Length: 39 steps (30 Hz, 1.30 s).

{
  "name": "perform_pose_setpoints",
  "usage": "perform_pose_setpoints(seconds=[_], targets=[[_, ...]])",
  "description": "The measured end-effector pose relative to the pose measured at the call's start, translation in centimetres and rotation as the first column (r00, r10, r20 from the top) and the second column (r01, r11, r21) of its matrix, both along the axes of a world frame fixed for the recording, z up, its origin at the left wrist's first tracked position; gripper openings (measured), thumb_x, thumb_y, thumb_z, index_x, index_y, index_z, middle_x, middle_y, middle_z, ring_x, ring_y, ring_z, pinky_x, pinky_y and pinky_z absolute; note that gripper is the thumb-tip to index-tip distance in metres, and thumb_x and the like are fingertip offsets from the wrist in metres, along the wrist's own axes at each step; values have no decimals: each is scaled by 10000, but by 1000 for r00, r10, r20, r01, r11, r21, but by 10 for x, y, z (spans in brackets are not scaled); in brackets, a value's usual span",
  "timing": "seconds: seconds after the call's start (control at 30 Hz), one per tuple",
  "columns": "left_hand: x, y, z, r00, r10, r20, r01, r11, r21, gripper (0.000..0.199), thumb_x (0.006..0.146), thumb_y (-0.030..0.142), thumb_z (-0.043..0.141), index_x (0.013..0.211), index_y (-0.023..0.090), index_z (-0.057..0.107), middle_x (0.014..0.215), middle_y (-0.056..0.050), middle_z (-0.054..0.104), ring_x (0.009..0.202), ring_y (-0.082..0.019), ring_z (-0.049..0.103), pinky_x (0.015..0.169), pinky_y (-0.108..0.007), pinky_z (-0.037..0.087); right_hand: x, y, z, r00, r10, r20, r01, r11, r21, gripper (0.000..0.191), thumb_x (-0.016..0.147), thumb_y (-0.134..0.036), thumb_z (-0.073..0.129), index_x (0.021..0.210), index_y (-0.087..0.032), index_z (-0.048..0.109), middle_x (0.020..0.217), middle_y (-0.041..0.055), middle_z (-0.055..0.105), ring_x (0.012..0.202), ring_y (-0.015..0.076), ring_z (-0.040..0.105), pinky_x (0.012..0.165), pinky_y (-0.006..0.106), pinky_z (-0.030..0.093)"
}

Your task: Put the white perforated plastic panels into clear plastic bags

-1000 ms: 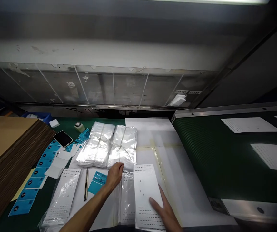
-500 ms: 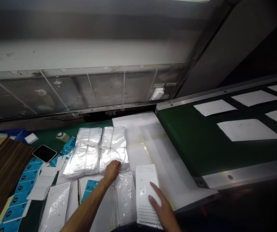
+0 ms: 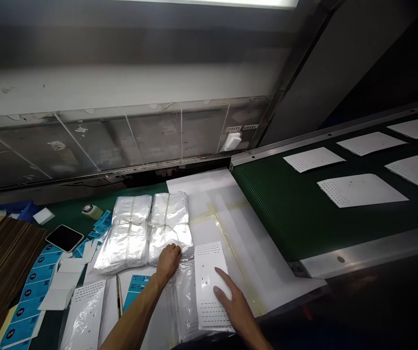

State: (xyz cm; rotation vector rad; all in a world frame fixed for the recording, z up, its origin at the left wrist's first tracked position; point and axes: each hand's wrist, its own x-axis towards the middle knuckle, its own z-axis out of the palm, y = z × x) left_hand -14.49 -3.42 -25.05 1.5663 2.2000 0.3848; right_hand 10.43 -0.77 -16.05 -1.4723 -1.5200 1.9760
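Note:
My left hand is closed, its fingertips pinched at the top edge of a clear plastic bag just below two tied bundles of clear bags. With thumb and fingers apart, my right hand rests on the right side of a white printed card stack. That stack overlaps the right part of the bag. Another bagged white card lies to the left, beside a pen and blue labels.
A green conveyor belt with several white cards runs at the right. At the left are brown cardboard sheets, a phone, a small jar, blue label strips and a blue tray.
My right hand and the white card stack have moved left, over the bag. The cards on the belt appear shifted slightly left, as the camera view has also moved.

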Motion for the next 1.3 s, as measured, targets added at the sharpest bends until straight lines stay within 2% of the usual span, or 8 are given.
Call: perform_pose_setpoints(seconds=[0.2,0.37,0.57,0.73,0.9,1.03,1.2,1.3], targets=[[-5,-6,1,978,107,178,-118,992,51,222,924,328,473,927,142,593,909,-37,604,881,-181,573,816,-389,460,6,-5,-7,999,-35,4,35,999,-2,705,764,-627,506,1358,-259,409,1285,88,557,855,263,654,676,390,555],[-13,-11,3,883,251,396,-297,953,60,225,911,335,500,984,137,576,910,-38,612,820,-168,588,770,-366,483,5,-5,-12,999,5,43,-6,1000,24,670,793,-608,480,1352,-243,430,1266,80,573,939,264,640,718,368,553],[-24,-14,19,646,350,678,-466,885,-13,273,855,373,582,957,123,625,921,-57,668,884,-192,624,852,-410,481,-7,2,-9,987,123,100,-139,974,179,528,851,-511,465,1307,-247,506,1311,53,539,1162,245,527,946,353,460],[-28,-28,61,381,314,870,-548,834,-61,353,773,431,653,937,119,669,918,-105,707,909,-227,644,909,-389,476,-30,7,1,975,149,163,-193,933,302,450,875,-523,418,1178,-262,624,1141,63,602,1069,250,569,913,373,461],[-5,-46,101,162,229,960,-570,816,-99,287,749,368,700,885,119,656,836,-87,691,797,-202,646,835,-373,513,-73,8,26,958,207,197,-274,859,433,456,789,-594,538,1158,-342,629,1160,49,574,1050,273,559,911,396,430],[16,-63,116,40,203,978,-573,807,-144,247,761,327,701,865,107,659,865,-99,677,839,-199,630,859,-361,495,-99,4,39,938,299,175,-346,788,510,324,857,-512,491,1081,-365,672,1038,19,623,938,216,599,842,324,453],[21,-91,125,-96,202,975,-649,730,-215,221,781,354,675,805,143,615,810,-57,631,846,-188,609,874,-377,479,-94,9,37,925,321,205,-380,754,536,308,899,-399,439,1071,-331,685,1004,33,623,892,205,604,798,311,472],[26,-103,131,-129,199,971,-554,798,-237,230,803,384,639,786,164,574,651,17,502,636,-126,534,790,-364,493,-91,17,35,920,307,244,-391,757,523,314,889,-392,447,1084,-322,682,1027,53,615,868,223,610,789,352,479]])
